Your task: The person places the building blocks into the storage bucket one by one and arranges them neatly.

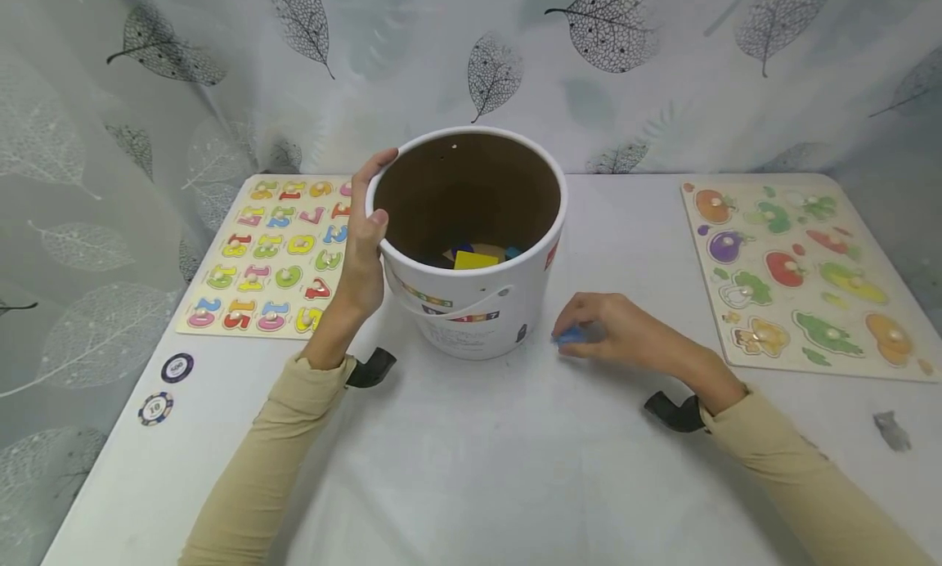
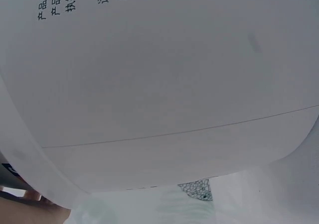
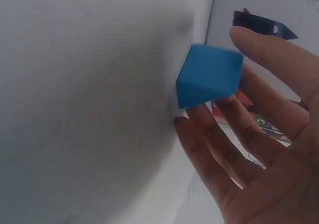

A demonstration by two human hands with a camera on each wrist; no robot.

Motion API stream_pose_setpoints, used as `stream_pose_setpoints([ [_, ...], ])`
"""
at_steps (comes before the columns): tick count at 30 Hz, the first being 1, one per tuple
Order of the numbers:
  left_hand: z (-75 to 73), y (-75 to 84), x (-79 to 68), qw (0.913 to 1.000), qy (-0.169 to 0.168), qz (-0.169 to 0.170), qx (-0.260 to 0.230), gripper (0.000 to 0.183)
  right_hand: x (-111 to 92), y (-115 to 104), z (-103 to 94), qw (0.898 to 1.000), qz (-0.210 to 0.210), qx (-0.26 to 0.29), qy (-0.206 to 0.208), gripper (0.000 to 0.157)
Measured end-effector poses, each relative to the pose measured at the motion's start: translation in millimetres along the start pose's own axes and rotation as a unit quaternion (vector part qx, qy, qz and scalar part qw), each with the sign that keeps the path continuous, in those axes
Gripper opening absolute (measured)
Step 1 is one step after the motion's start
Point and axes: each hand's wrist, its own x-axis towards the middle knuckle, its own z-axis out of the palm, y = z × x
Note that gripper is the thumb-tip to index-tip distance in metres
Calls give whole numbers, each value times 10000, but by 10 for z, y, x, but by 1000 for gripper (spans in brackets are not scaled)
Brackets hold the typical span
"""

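Note:
A white bucket with printed stickers stands upright on the table, its mouth towards me. My left hand grips its rim on the left, thumb over the edge. Inside lie a yellow block and a few other coloured pieces, partly hidden by the near wall. Low beside the bucket's right side, my right hand pinches a small blue block between thumb and fingers. The left wrist view is mostly filled by the bucket's white wall with printed text; the hand shows only at the lower left corner.
A wooden number puzzle board lies left of the bucket, partly behind it. On the right is a vegetable puzzle board. Two round chips lie near the left edge, and a small grey piece at the right. A leaf-patterned curtain hangs behind.

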Motion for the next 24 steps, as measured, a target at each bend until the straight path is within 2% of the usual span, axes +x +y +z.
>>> stream_pose_setpoints([
  [7,10,2,-5,10000,-11,-6,45,90,-102,42,-43,9976,-60,-692,-57,12],
  [14,19,1,-1,9999,-3,-12,144,89,-314,170,-250,9964,42,-805,267,22],
  [19,12,-6,1,10000,-25,-34,66,89,-365,212,-260,9974,47,-535,481,26],
  [24,9,-11,3,10000,-32,-17,2,87,-277,169,-130,9991,-96,-239,340,18],
])
